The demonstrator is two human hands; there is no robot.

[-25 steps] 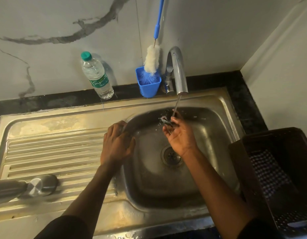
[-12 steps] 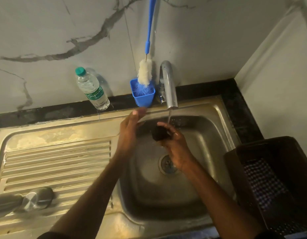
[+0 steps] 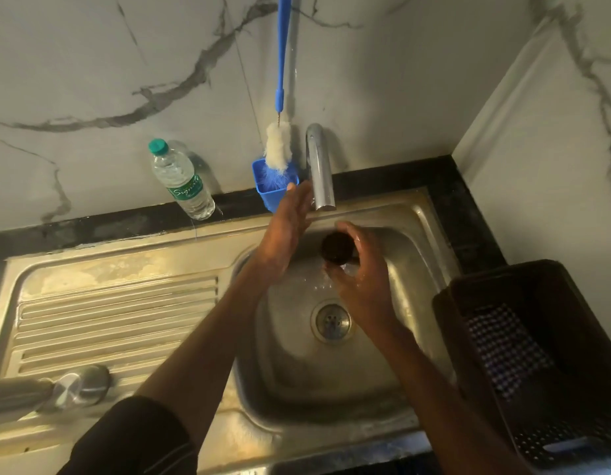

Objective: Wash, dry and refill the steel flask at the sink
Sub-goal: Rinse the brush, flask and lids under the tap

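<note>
Head camera view, looking down into a steel sink (image 3: 393, 214) set in a counter (image 3: 468, 214) in a tiled corner. The right hand (image 3: 360, 279) reaches over the basin, its grip curled round a small dark round cap (image 3: 336, 247), apparently the flask's lid, held just below the tap (image 3: 319, 166), probably where running water would fall on it. No stream can be made out, though the hand looks wet. The left hand (image 3: 287, 231) is raised beside the spout, its grip spread, fingers straight and holding nothing; they point towards the tap's base, perhaps to work the water.

The steel flask (image 3: 40, 392) lies on its side on the ribbed draining board (image 3: 126, 320) at the lower left, well apart from both hands, likely parked there while the lid is rinsed. A bottle brush (image 3: 278, 149) stands in a blue cup (image 3: 271, 193) just left of the tap, within easy reach for scrubbing. A plastic water bottle (image 3: 180, 180) stands against the wall, further left. A dark crate (image 3: 503, 286) with a checked cloth (image 3: 503, 351) inside sits to the right, presumably kept for drying.
</note>
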